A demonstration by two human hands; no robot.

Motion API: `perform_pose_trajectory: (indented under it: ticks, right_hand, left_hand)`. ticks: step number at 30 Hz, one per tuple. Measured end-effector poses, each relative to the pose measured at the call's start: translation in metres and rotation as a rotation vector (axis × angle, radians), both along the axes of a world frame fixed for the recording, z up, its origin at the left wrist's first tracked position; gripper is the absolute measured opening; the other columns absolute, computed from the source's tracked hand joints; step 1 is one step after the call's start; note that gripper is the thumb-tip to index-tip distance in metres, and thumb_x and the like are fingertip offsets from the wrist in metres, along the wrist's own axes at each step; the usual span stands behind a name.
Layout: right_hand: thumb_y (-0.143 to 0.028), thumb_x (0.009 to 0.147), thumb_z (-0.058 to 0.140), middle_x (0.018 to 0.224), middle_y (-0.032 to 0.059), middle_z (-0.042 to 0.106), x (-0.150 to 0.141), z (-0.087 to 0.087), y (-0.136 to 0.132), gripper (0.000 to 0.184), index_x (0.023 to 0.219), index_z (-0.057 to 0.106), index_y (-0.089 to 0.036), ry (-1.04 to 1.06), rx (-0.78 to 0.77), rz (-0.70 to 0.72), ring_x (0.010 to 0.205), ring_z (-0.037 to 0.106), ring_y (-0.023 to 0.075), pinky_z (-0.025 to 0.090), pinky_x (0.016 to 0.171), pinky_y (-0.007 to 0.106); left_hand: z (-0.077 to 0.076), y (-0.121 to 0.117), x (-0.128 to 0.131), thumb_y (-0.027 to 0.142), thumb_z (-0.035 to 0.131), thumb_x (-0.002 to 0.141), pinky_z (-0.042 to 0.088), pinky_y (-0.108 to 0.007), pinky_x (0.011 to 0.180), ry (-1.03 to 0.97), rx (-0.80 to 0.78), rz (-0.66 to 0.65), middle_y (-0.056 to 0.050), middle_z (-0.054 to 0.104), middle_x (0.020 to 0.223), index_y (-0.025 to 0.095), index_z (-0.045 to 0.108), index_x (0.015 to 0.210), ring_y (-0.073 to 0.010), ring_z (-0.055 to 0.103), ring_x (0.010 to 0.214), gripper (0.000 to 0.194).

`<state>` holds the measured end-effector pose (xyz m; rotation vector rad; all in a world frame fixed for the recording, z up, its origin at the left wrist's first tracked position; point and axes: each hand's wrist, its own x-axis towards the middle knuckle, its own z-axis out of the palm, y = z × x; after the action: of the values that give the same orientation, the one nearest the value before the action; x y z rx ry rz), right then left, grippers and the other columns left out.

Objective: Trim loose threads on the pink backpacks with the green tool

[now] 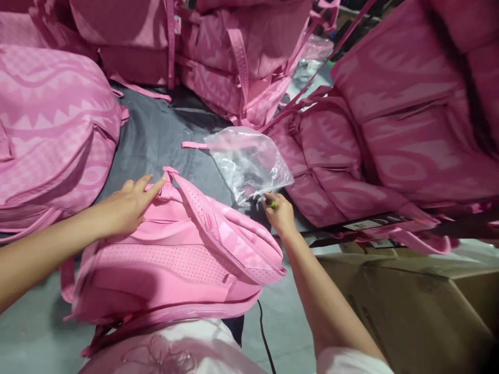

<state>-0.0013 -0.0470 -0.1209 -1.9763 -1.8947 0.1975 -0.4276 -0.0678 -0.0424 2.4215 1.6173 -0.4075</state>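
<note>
A pink backpack [187,254] lies in front of me on the near edge of the table, its mesh-padded back and straps facing up. My left hand [125,205] rests on its upper left part, fingers stretched out, with one fingertip at the small top loop [170,172]. To the right of the backpack, my right hand [279,212] is closed around a small tool with a black and yellow-green end [270,203]; its kind is not clear. Just beyond that hand lies a clear plastic bag [249,161] with dark, blurred things in or under it.
Other pink patterned backpacks stand around the dark table cover [156,135]: one at left [58,130], several at the back [241,57], more at right [413,114]. A pink strip [195,145] pokes out beside the bag. Below right is a cardboard box [409,301]. A black cord [265,332] hangs near the floor.
</note>
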Motion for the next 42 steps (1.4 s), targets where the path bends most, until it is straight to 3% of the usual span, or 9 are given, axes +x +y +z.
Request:
perform_pose_trajectory:
  ticks: [4, 13, 20, 23, 26, 31, 35, 39, 42]
  right_hand:
    - [-0.034, 0.082, 0.074, 0.118, 0.0169, 0.071, 0.004, -0.022, 0.028, 0.031, 0.107, 0.076, -0.017, -0.188, -0.159, 0.157, 0.111, 0.061, 0.0316, 0.051, 0.083, 0.034]
    - [-0.008, 0.090, 0.049, 0.105, 0.0166, 0.075, 0.003, -0.021, 0.015, 0.030, 0.101, 0.077, -0.012, -0.366, -0.179, 0.250, 0.107, 0.063, 0.0283, 0.048, 0.090, 0.034]
    - [-0.008, 0.083, 0.052, 0.117, 0.0105, 0.076, 0.024, 0.014, -0.017, 0.038, 0.110, 0.078, -0.019, -0.339, 0.007, 0.117, 0.103, 0.070, 0.0263, 0.057, 0.080, 0.035]
    - [-0.011, 0.089, 0.049, 0.114, 0.0114, 0.076, 0.008, 0.043, -0.052, 0.037, 0.112, 0.076, -0.020, -0.224, 0.310, 0.202, 0.104, 0.070, 0.0258, 0.057, 0.090, 0.040]
    - [-0.016, 0.094, 0.054, 0.121, 0.0096, 0.075, -0.033, 0.068, -0.084, 0.035, 0.122, 0.072, -0.026, -0.060, 0.623, 0.513, 0.110, 0.069, 0.0249, 0.057, 0.094, 0.043]
    - [-0.014, 0.098, 0.055, 0.128, 0.0093, 0.072, -0.098, 0.089, -0.100, 0.043, 0.138, 0.063, -0.029, 0.012, 0.618, 0.905, 0.118, 0.067, 0.0237, 0.058, 0.092, 0.039]
    - [-0.009, 0.098, 0.050, 0.122, 0.0129, 0.073, -0.126, 0.095, -0.094, 0.055, 0.150, 0.050, -0.024, 0.222, 0.462, 0.831, 0.115, 0.068, 0.0249, 0.056, 0.093, 0.043]
    - [-0.009, 0.095, 0.054, 0.084, 0.0059, 0.072, -0.149, 0.106, -0.095, 0.024, 0.110, 0.070, -0.018, 0.228, 0.291, 0.856, 0.074, 0.066, 0.0184, 0.052, 0.066, 0.030]
    - [-0.005, 0.090, 0.049, 0.077, 0.0042, 0.070, -0.158, 0.111, -0.089, 0.026, 0.094, 0.071, -0.019, 0.117, 0.249, 0.873, 0.070, 0.064, 0.0179, 0.047, 0.063, 0.028]
  left_hand:
    - [0.007, -0.001, 0.015, 0.014, 0.060, 0.085, 0.052, -0.046, 0.099, 0.028, -0.012, 0.016, -0.019, 0.020, 0.168, 0.026, -0.003, 0.165, -0.0408, 0.048, 0.134, 0.103]
    - [0.010, 0.001, 0.019, 0.018, 0.062, 0.087, 0.049, -0.046, 0.103, 0.089, -0.048, 0.039, -0.020, 0.018, 0.168, 0.024, 0.000, 0.165, -0.0421, 0.045, 0.137, 0.100]
    - [0.012, 0.002, 0.012, 0.015, 0.067, 0.082, 0.043, -0.052, 0.111, -0.019, -0.041, 0.070, -0.021, 0.015, 0.170, 0.027, 0.009, 0.165, -0.0433, 0.036, 0.148, 0.102]
    - [0.017, -0.010, 0.017, 0.028, 0.070, 0.084, 0.032, -0.060, 0.119, -0.368, 0.177, 0.065, -0.019, 0.021, 0.169, 0.024, 0.023, 0.162, -0.0401, 0.026, 0.154, 0.091]
    - [0.024, -0.032, 0.044, 0.045, 0.063, 0.090, 0.046, -0.047, 0.110, -0.930, 0.300, 0.140, -0.016, 0.058, 0.143, 0.017, 0.053, 0.142, -0.0288, 0.056, 0.132, 0.059]
    - [0.024, -0.060, 0.084, 0.033, 0.069, 0.083, 0.054, -0.026, 0.065, -1.413, -0.468, 0.324, -0.003, 0.070, 0.082, 0.015, 0.062, 0.101, -0.0136, 0.068, 0.070, 0.026]
    - [0.016, -0.075, 0.070, 0.017, 0.067, 0.084, 0.043, -0.019, 0.058, -1.251, 0.051, 0.333, 0.005, 0.063, 0.071, 0.018, 0.061, 0.089, -0.0071, 0.057, 0.060, 0.007]
    - [0.001, -0.094, 0.049, 0.013, 0.064, 0.091, 0.046, -0.018, 0.061, -1.103, 0.448, 0.027, 0.004, 0.070, 0.075, 0.019, 0.063, 0.092, -0.0068, 0.063, 0.063, 0.007]
    - [-0.013, -0.104, 0.032, 0.022, 0.066, 0.094, 0.056, -0.026, 0.087, -1.032, 0.681, -0.110, -0.003, 0.076, 0.098, 0.020, 0.061, 0.115, -0.0141, 0.072, 0.092, 0.021]
